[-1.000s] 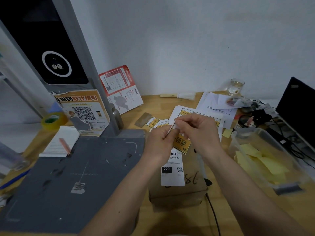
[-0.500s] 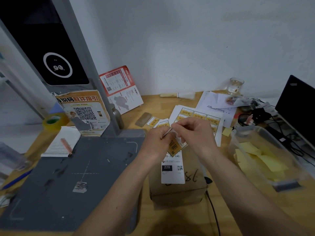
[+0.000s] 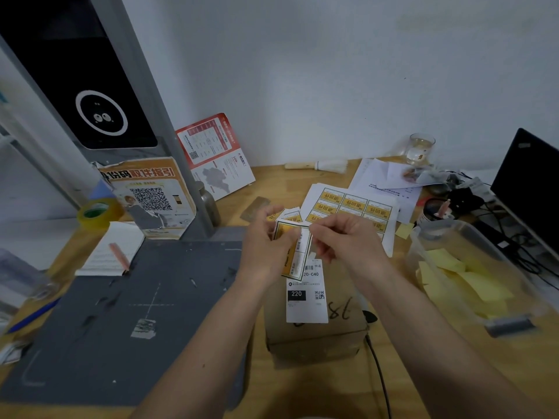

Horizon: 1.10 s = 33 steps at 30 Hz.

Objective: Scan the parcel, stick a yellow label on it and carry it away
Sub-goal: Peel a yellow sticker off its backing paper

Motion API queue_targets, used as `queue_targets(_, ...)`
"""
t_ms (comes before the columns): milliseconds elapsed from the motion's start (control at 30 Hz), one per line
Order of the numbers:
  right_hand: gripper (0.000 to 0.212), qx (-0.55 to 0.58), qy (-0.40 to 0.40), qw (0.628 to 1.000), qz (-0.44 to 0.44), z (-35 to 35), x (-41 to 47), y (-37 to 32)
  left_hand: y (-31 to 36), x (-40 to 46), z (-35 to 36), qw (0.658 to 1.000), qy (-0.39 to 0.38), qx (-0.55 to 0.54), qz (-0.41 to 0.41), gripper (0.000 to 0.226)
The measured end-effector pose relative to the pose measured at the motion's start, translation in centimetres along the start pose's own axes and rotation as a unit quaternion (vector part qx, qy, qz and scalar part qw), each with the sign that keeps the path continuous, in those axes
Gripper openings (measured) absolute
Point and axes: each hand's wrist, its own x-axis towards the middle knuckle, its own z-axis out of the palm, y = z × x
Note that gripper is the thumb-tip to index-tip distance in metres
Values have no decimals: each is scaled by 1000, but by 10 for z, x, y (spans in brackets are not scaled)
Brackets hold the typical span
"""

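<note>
A small brown cardboard parcel (image 3: 317,337) lies on the wooden desk just right of the grey scanner base, with a white shipping label (image 3: 307,294) on its top. Above the parcel's far end, my left hand (image 3: 266,249) and my right hand (image 3: 348,240) both pinch a yellow label (image 3: 295,252) on its white backing. The label hangs tilted between my fingers. A sheet of more yellow labels (image 3: 352,207) lies behind my hands.
The grey scanner base (image 3: 127,313) fills the left, with its post and black camera head (image 3: 99,113) above. A clear plastic tub of yellow notes (image 3: 472,276) stands at right, a laptop (image 3: 529,182) and cables beyond. A notepad, tape roll, papers and a glass sit around.
The yellow label has swung from lying flat to hanging nearly upright between my fingers, and my hands have drawn slightly apart. The parcel has stayed in place.
</note>
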Motion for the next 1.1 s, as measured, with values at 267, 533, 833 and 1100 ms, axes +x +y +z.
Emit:
queue_targets(267,8,66,22,998,9,-3,4,5,-1,-8,11,987,-72,124,78,43)
queue_targets(533,12,155,-4,988,4,0,-1,-1,3,-9,8,989,-124,66,38,62)
queue_targets(833,17,193,-40,980,-13,0,-3,-3,0,-7,0,984,-167,-23,48,48)
queue_targets(1100,7,159,-51,986,-16,0,-6,-2,1,-9,-4,970,-230,-69,47,41)
